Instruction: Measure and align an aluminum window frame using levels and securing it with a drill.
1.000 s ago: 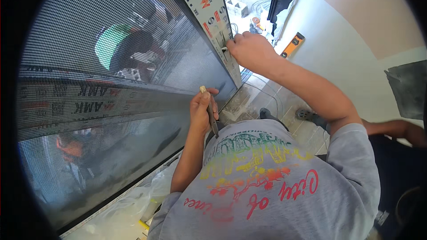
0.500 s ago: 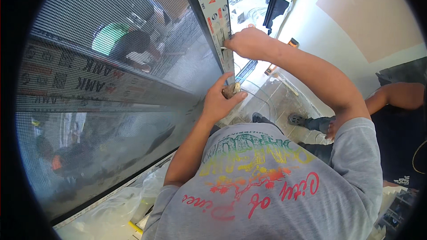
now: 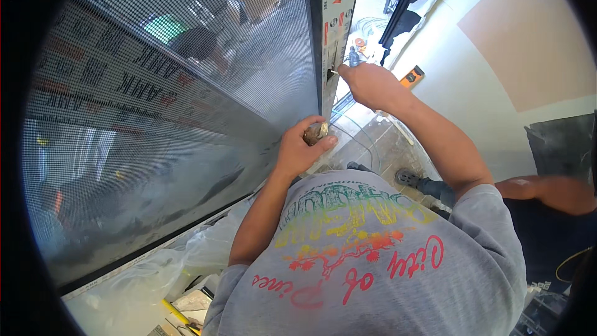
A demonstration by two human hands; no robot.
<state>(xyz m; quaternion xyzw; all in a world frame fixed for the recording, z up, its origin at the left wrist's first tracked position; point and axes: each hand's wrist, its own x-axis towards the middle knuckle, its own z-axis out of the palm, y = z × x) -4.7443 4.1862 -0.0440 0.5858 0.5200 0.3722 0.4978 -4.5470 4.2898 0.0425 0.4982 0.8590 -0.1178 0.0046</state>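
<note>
A tall screen door (image 3: pixel 273 56) with fine dark mesh stands at my left, its edge frame (image 3: pixel 339 6) covered in printed white film. My right hand (image 3: pixel 372 85) is closed at this edge, fingertips by a dark slot (image 3: pixel 330 75). A thin pale tip (image 3: pixel 334 72) shows at the fingers; the rest of what they hold is hidden. Lower down, my left hand (image 3: pixel 297 152) curls beside the frame, thumb and fingers around a small brown-and-cream lump (image 3: pixel 322 130) whose kind I cannot make out.
A co-worker's arm (image 3: pixel 547 193) and dark shirt are close at my right. An orange spirit level (image 3: pixel 412 77) leans by the pale wall (image 3: pixel 485 87). Cables (image 3: pixel 367 137) lie on the tiled floor. Clear plastic sheeting (image 3: pixel 143 286) and a yellow tool (image 3: pixel 177 314) are at the lower left.
The view has shifted, so the door edge appears farther right. My right hand remains at the slot, which now shows more clearly. My left hand still holds the lump. The co-worker's arm has moved.
</note>
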